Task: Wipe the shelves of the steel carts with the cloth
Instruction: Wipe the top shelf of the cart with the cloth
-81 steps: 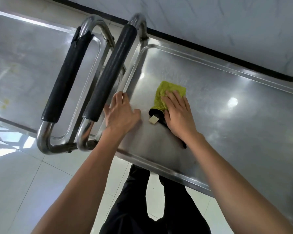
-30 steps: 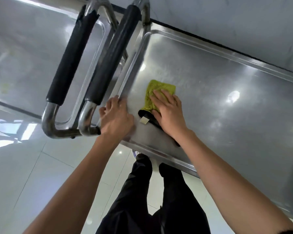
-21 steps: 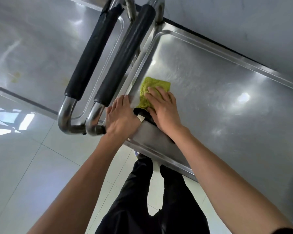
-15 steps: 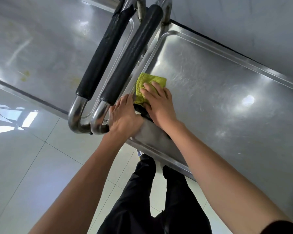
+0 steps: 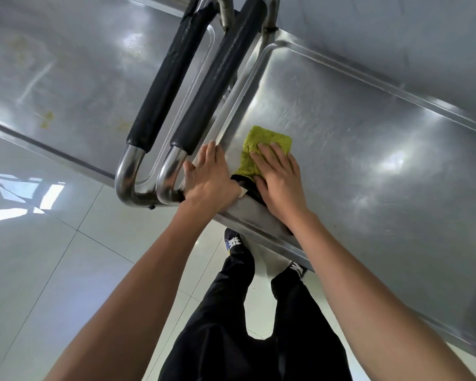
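Since 0.5 s ago, cloth point(image 5: 268, 144) sits farther from the right cart handle point(image 5: 217, 78), on the right cart's top shelf point(image 5: 368, 133). Right hand point(image 5: 279, 182) presses it, fingers flat. Left hand point(image 5: 210, 178) rests flat-fingered on shelf corner beside the handle.

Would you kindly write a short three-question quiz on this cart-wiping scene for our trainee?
1. True or false: the right hand presses the green cloth flat on the right cart's shelf.
2. Where does the left hand rest? A) on a black handle grip B) on the shelf's corner rim beside the cloth C) on the floor
3. Fill in: yellowish stains show on the ___ cart's shelf.

Key: 1 true; 2 B; 3 left
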A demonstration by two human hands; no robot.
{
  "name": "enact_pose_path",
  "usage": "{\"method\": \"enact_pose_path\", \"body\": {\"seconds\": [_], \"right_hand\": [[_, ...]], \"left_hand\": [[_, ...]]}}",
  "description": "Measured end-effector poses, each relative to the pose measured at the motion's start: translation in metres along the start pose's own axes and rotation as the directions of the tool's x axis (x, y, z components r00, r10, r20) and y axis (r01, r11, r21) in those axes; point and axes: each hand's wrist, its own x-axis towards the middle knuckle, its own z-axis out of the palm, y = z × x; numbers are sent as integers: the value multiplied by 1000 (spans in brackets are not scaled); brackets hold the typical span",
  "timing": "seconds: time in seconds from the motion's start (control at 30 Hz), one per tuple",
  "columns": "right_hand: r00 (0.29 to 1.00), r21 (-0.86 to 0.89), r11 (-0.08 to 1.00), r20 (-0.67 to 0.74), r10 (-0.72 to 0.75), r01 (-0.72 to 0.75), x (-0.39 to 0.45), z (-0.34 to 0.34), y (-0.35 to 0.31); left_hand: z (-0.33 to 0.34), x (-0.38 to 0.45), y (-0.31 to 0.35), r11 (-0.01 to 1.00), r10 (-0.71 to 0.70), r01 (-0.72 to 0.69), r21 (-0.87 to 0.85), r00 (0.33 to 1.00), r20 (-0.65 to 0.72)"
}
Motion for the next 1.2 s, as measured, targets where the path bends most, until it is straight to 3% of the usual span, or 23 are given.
{"method": "enact_pose_path", "body": {"seconds": [0.17,0.33,0.5,0.67,0.87,1.2], "right_hand": [[998,40,998,-8,58,-58,-21,-18,29],[995,82,992,12,97,-98,-62,-37,67],[982,19,982,32,185,-185,-111,-53,110],[963,9,963,9,269,-269,-162,-66,151],[938,14,939,24,345,-345,-215,-80,195],[944,10,944,29,329,-329,-252,-93,222]], "left_hand": [[3,-13,40,998,13,-13,59,1000,2],[11,-28,107,979,202,-203,-9,977,-67],[26,-31,165,962,271,-273,1,955,-124],[44,-42,214,940,340,-338,42,939,-56],[52,-51,243,945,254,-265,190,964,83],[53,-53,244,953,259,-261,154,965,33]]}}
